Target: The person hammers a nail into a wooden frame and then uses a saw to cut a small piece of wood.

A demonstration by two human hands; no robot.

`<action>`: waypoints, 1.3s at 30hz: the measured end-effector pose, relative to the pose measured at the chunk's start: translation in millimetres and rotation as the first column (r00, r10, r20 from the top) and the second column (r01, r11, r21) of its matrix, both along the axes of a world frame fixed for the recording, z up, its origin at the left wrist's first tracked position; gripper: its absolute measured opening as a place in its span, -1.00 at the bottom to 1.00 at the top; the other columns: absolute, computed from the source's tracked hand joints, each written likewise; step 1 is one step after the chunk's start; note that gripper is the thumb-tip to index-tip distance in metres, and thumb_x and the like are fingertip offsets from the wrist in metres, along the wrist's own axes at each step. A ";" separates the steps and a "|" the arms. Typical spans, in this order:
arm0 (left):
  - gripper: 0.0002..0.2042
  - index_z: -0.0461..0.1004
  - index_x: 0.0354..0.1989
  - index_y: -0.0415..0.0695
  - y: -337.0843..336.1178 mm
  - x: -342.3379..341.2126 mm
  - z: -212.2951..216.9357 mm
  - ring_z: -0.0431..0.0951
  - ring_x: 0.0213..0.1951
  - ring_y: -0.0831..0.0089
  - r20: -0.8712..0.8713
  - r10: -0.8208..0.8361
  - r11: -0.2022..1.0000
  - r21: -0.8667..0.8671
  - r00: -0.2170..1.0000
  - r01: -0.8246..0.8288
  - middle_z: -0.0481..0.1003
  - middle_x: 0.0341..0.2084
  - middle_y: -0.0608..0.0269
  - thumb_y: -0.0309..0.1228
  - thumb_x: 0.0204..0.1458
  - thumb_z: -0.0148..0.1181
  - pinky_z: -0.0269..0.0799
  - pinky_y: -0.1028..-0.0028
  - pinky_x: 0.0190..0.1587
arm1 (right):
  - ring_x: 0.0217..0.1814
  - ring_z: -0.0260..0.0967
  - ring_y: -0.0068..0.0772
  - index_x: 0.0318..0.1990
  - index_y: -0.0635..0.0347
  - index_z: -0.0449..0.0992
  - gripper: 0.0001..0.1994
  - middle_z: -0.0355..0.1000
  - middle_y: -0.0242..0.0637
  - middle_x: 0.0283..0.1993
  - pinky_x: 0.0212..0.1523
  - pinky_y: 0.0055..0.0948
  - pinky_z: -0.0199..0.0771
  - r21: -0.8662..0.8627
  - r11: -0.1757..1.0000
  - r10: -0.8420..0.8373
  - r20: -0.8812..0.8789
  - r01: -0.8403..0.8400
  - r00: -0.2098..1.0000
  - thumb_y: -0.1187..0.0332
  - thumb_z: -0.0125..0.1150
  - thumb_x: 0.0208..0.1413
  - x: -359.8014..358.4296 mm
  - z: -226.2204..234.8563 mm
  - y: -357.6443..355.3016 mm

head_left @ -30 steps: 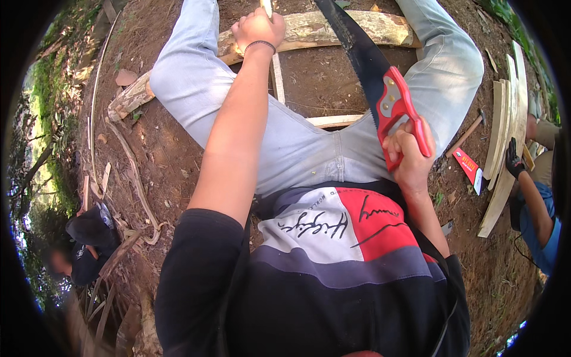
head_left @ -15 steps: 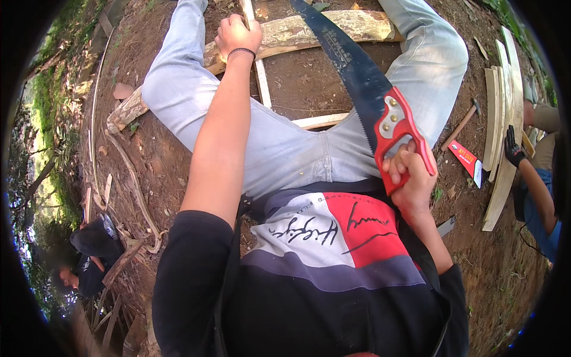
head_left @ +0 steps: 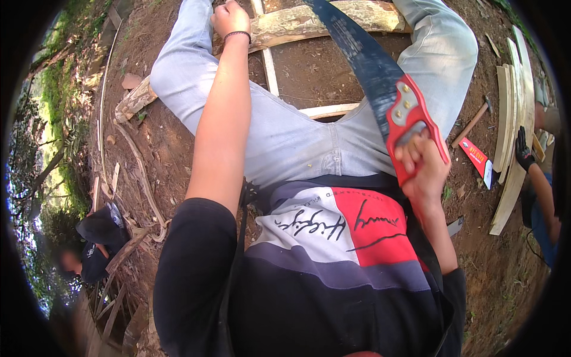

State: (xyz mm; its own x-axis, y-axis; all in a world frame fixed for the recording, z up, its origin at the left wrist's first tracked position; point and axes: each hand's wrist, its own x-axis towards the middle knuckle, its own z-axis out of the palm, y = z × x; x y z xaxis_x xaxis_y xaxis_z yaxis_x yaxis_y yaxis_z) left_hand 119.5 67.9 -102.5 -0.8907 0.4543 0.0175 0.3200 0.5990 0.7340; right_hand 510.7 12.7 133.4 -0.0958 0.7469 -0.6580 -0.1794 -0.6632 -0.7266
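My right hand (head_left: 423, 169) is wrapped round the red handle of a hand saw (head_left: 369, 65). Its dark, toothed blade slants up and to the left over my right thigh, the tip at the top edge of view. Away from the saw, my left hand (head_left: 231, 19) is at the far side by my left knee, beside a peeled log (head_left: 327, 21). Its fingers look curled, and whatever they may hold is hidden. A thin wood strip (head_left: 269, 71) passes just right of this hand, between my legs; the hand appears apart from it.
At right lie a hammer (head_left: 470, 123), a red saw sleeve (head_left: 474, 156) and several long boards (head_left: 513, 137). A co-worker's gloved hand (head_left: 523, 150) touches the boards. Another person (head_left: 101, 238) is at far left, near branches (head_left: 140, 157). A short wood piece (head_left: 327, 111) lies between my thighs.
My left hand has come off the thin wood strip and moved left and farther away. The saw, still in my right hand, has shifted slightly right. The whole view has moved a little.
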 end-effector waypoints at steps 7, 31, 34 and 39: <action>-0.56 0.53 -0.44 -0.35 -24.4 -11.3 4.6 0.52 -0.27 0.00 -0.091 0.070 0.997 0.025 0.993 -0.068 0.53 -0.39 -0.19 -0.17 0.10 -0.13 0.35 0.17 -0.11 | -0.70 0.02 -0.60 -0.44 0.16 0.21 -0.92 0.09 -0.45 -0.63 -0.50 -0.44 0.28 -0.043 0.999 -0.020 -0.019 0.019 1.000 0.57 -0.12 0.03 -28.3 -7.1 12.1; -0.55 0.52 -0.44 -0.23 1.7 -15.8 14.5 0.51 -0.32 0.20 0.263 0.092 0.977 0.164 0.960 -0.139 0.54 -0.44 0.06 -0.12 0.08 -0.22 0.35 0.30 -0.16 | -0.66 0.05 -0.55 -0.38 0.14 0.22 -0.95 0.11 -0.44 -0.60 -0.38 -0.38 0.32 -0.240 0.946 -0.257 -0.154 0.216 0.954 0.49 -0.06 0.04 -68.7 -24.9 4.5; -0.53 0.49 -0.46 -0.32 -3.8 -27.2 11.0 0.49 -0.33 0.27 0.410 0.198 0.941 0.174 0.890 -0.290 0.53 -0.46 0.06 -0.14 0.10 -0.23 0.34 0.34 -0.17 | -0.66 0.00 -0.60 -0.41 0.09 0.19 -0.92 0.08 -0.50 -0.60 -0.34 -0.44 0.29 -0.312 0.926 -0.266 -0.144 0.212 0.953 0.48 -0.05 0.06 -65.7 -12.8 7.4; -0.60 0.51 -0.36 -0.23 4.5 -24.4 17.6 0.44 -0.34 0.47 0.494 0.155 0.912 0.261 0.856 -0.316 0.52 -0.38 0.24 -0.15 0.09 -0.18 0.30 0.44 -0.38 | -0.67 0.00 -0.60 -0.39 0.10 0.21 -0.95 0.08 -0.50 -0.61 -0.35 -0.43 0.29 -0.350 0.906 -0.309 -0.165 0.238 0.937 0.45 -0.07 0.06 -30.7 -1.5 -5.7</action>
